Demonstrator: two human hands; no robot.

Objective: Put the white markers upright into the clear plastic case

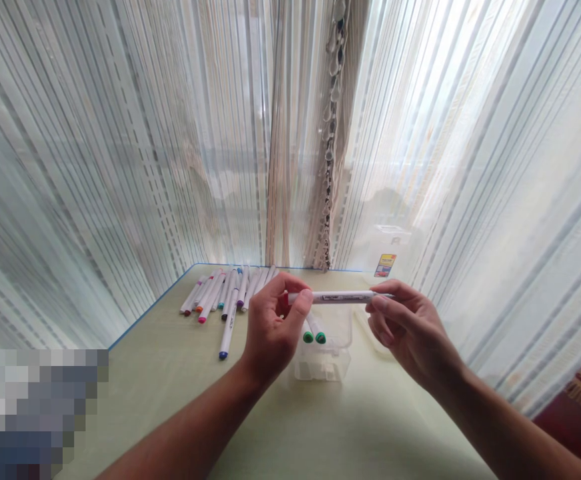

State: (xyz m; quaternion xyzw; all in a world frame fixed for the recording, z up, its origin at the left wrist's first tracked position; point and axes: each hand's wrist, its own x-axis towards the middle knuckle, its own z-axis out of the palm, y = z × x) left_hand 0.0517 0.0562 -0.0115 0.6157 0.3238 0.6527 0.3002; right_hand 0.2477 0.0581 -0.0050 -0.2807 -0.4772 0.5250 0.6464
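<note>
A white marker (pixel 343 297) with a red end lies level between my two hands, above a clear plastic box. My left hand (pixel 278 320) is closed on its red end, thumb in front. At the other end, the fingertips of my right hand (pixel 405 313) pinch the marker; a thin dark tip or part shows by them, too small to make out. Below, the clear plastic box (pixel 320 365) stands on the table with two green-ended markers (pixel 314 337) in it. Left of my left hand, a blue-ended marker (pixel 228 333) lies apart from the others.
Several white markers (pixel 215 293) with coloured ends lie in a loose group at the back left of the pale green table (pixel 170 373). A clear lid (pixel 388 257) with a yellow label stands at the back right. Striped string curtains (pixel 220 133) hang behind the table.
</note>
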